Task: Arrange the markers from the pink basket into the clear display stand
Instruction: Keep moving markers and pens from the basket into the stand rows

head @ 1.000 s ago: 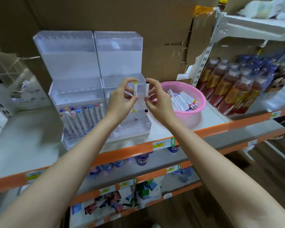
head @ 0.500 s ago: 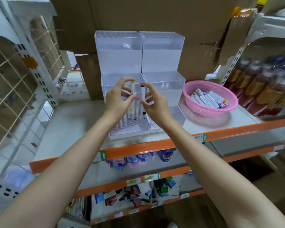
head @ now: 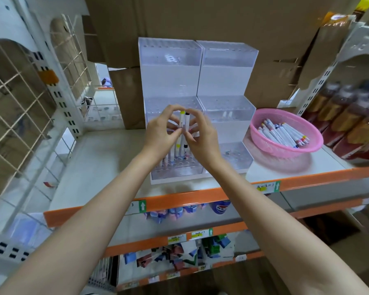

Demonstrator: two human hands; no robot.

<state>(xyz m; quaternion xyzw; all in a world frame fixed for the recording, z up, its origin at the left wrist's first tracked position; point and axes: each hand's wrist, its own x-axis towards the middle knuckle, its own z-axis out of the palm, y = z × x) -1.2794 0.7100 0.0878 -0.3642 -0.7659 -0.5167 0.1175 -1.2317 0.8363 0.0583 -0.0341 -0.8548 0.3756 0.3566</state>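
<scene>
Two clear tiered display stands (head: 170, 69) stand side by side on the white shelf. My left hand (head: 162, 133) pinches a white marker with yellow ends (head: 182, 121), upright, above the left stand's lowest tier. My right hand (head: 202, 135) pinches a white marker with black ends (head: 187, 124) right beside it, the two markers nearly touching. Several markers stand in the holes of the lowest tier (head: 175, 155), partly hidden by my hands. The pink basket (head: 285, 145) to the right holds several more white markers (head: 281, 133).
Bottled drinks (head: 349, 124) crowd the shelf to the right of the basket. Cardboard boxes (head: 200, 15) rise behind the stands. A white wire grid rack (head: 19, 116) stands at the left. The orange shelf edge (head: 200, 199) runs below, with goods on lower shelves.
The view has swung left, so the stands and basket sit further right. My hands have drawn together, bringing the two markers side by side over the left stand.
</scene>
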